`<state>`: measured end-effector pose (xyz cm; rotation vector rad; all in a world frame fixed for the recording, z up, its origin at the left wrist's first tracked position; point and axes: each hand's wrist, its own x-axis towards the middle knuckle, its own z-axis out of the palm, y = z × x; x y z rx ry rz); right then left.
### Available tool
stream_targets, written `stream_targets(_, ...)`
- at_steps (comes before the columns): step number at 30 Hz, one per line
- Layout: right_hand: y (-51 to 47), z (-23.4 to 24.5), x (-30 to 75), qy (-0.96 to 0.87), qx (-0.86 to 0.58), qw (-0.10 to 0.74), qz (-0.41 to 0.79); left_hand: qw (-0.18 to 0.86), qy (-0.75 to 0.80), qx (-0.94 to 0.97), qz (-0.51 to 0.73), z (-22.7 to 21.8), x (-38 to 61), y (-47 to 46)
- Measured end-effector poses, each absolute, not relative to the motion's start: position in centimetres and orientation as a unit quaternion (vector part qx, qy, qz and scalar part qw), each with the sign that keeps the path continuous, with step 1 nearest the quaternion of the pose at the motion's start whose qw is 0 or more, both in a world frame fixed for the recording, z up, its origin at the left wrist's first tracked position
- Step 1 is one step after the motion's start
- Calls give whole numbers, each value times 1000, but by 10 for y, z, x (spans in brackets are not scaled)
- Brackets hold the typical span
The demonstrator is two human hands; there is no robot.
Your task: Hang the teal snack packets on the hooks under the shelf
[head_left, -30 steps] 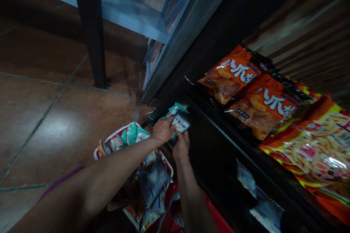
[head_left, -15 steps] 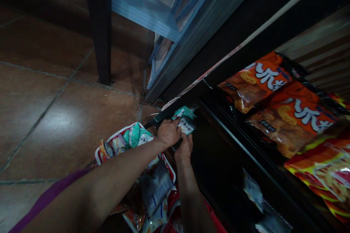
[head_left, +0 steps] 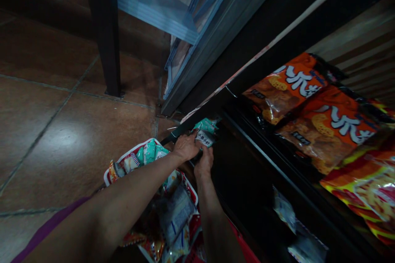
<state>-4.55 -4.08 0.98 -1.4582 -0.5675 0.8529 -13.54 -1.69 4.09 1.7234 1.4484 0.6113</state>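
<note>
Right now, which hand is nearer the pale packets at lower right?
Right: the right hand is up and left of the pale packets; the left hand, farther left.

The black lower shelf point(head_left: 243, 189) carries teal packaging point(head_left: 205, 124) in its far corner and silvery packets point(head_left: 284, 210) at right.

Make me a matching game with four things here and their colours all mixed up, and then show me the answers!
Things:
1. packet touched by the left hand and right hand
2. tub full of snacks
3. floor tiles
4. two matching big bags on the right

Colours:
A. brown, with thin lines between
B. orange, with big white writing
C. pale front, with dark writing
D. white around the edge

Right pairs: 1-C, 2-D, 3-A, 4-B
</note>
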Motion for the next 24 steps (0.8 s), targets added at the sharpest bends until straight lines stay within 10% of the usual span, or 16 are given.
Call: stream_targets(24, -23, -18, -28, -270, -634, 644, 332, 374, 554, 674, 314, 13, -117, 3)
